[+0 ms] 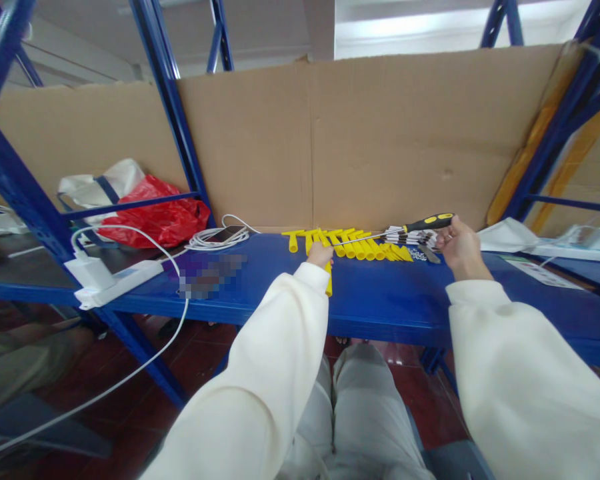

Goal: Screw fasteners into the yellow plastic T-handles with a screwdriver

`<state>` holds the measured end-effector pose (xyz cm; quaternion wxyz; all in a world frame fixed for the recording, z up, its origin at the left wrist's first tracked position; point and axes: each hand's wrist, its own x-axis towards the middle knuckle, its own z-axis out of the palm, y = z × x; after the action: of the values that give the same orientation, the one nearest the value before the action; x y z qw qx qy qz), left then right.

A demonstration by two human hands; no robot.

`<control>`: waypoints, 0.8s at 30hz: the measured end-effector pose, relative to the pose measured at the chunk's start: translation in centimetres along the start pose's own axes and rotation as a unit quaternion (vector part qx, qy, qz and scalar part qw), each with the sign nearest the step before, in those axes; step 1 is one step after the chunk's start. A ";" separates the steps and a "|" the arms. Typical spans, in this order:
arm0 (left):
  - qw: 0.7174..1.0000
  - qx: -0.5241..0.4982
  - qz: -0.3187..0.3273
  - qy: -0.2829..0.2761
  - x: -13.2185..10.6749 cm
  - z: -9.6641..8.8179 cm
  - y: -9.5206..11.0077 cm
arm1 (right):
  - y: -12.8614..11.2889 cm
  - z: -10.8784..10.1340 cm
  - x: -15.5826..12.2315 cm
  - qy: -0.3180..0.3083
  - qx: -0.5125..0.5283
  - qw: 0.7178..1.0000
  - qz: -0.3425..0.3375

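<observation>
My left hand (320, 254) is closed round a yellow T-shaped plastic piece (329, 283), whose tube end points down toward the front edge of the blue shelf. In my right hand (461, 249) is the butt end of a screwdriver (427, 223) with a black and yellow handle. Its long shaft runs left, and the tip reaches the piece beside my left hand; exactly where it meets is hidden by my fingers. Several more yellow T-shaped pieces (360, 249) lie in a row behind. Flat yellow parts (398, 253) are just right of them.
White-and-dark strips (397, 236) and small white bits (419, 255) lie near the right hand. A cardboard panel (380, 140) stands behind the blue shelf (390, 300). Leftward are a coiled white cable (215, 238), a red bag (155, 210) and a power strip (123, 281).
</observation>
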<state>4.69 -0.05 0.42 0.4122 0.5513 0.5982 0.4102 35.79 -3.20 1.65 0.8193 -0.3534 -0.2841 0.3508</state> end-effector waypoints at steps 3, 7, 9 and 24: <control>1.000 -0.001 0.005 0.000 0.1 0.0 -0.1 | 0.1 -0.2 0.1 0.015 -0.010 1.000 -0.017; 1.000 0.002 0.008 0.003 0.1 0.1 -0.2 | -0.1 0.2 -0.2 0.034 -0.017 0.999 -0.001; 1.000 0.005 0.006 0.004 0.2 0.1 -0.2 | -0.3 0.6 -0.7 0.049 -0.009 0.999 0.013; 1.000 0.003 -0.011 0.008 -0.4 -0.1 0.3 | -0.3 0.4 -0.7 -0.023 -0.011 0.999 -0.021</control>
<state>4.72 -0.39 0.73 0.4104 0.5426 0.6086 0.4084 35.22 -3.71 2.01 0.8160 -0.3482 -0.3138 0.3382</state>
